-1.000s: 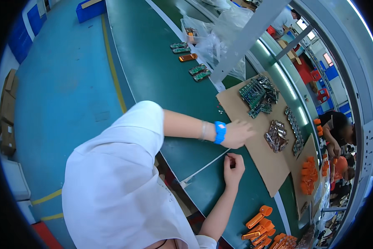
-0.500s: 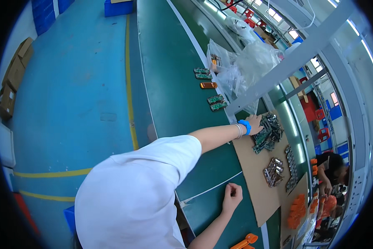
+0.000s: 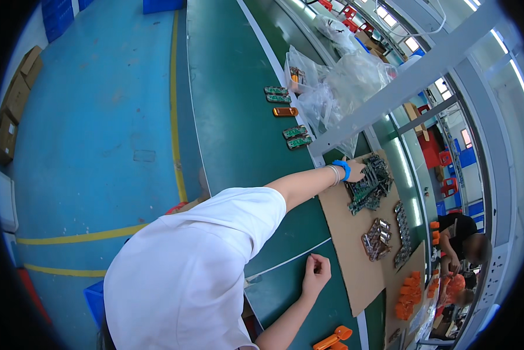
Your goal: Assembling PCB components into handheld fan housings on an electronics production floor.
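My left hand (image 3: 355, 170), with a blue band at the wrist, reaches to the near-left edge of a heap of green circuit boards (image 3: 371, 186). Its fingertips bend down into the boards and are hidden, so their grip does not show. The heap lies on a brown cardboard sheet (image 3: 346, 256). Over the green bench, left of the cardboard, my right hand (image 3: 316, 273) is closed with fingers curled to the thumb; whatever is inside is too small to make out. Below the heap sit shiny brown-and-silver parts (image 3: 377, 239) and a row of similar parts (image 3: 402, 234).
Boards in casings (image 3: 297, 137) and an orange-brown casing (image 3: 285, 111) lie farther up the bench. A slanting grey metal bar (image 3: 390, 102) crosses above, beside clear plastic bags (image 3: 355, 76). Orange parts (image 3: 409, 294) and an orange tool (image 3: 335, 337) are lower right. Other people (image 3: 463, 239) work beyond.
The whole view has shifted slightly. My left hand stays at the board heap but shows less of its fingers. My right hand remains closed over the bench.
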A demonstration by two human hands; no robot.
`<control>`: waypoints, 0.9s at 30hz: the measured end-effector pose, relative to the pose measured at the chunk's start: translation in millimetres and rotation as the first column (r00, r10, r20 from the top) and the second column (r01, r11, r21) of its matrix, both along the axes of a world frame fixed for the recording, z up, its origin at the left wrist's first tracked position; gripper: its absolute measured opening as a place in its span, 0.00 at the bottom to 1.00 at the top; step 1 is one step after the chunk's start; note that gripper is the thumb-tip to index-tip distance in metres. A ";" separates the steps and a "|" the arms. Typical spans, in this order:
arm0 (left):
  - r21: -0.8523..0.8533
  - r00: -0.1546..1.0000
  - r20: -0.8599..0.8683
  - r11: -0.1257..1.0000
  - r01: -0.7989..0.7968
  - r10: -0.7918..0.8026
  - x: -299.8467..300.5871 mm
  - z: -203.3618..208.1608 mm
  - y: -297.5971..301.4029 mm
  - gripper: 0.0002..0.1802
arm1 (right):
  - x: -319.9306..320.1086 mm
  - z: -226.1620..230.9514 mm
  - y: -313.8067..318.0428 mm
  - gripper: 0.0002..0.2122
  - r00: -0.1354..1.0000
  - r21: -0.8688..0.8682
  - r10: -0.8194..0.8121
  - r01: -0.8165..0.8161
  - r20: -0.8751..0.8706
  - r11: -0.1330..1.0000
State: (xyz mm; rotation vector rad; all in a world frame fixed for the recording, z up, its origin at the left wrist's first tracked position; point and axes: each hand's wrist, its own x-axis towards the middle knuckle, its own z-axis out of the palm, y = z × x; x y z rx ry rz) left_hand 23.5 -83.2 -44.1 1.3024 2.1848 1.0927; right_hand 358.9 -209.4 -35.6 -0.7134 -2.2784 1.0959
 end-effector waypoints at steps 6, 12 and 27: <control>0.286 0.933 -0.258 0.942 -0.175 0.252 27.5 -0.9 -21.3 0.26 | 0.4 0.7 -2.7 0.02 1.000 -0.007 0.027 -0.027 0.000 1.000; 0.481 0.827 -0.556 0.779 0.402 -0.084 77.7 45.5 -152.8 0.06 | 1.2 3.2 -4.5 0.02 1.000 -0.019 -0.004 0.003 -0.017 1.000; -0.090 0.543 -0.643 0.650 -0.754 0.540 -289.8 67.1 -195.3 0.20 | 1.3 -1.7 -2.5 0.02 0.997 -0.045 -0.069 0.068 -0.021 0.997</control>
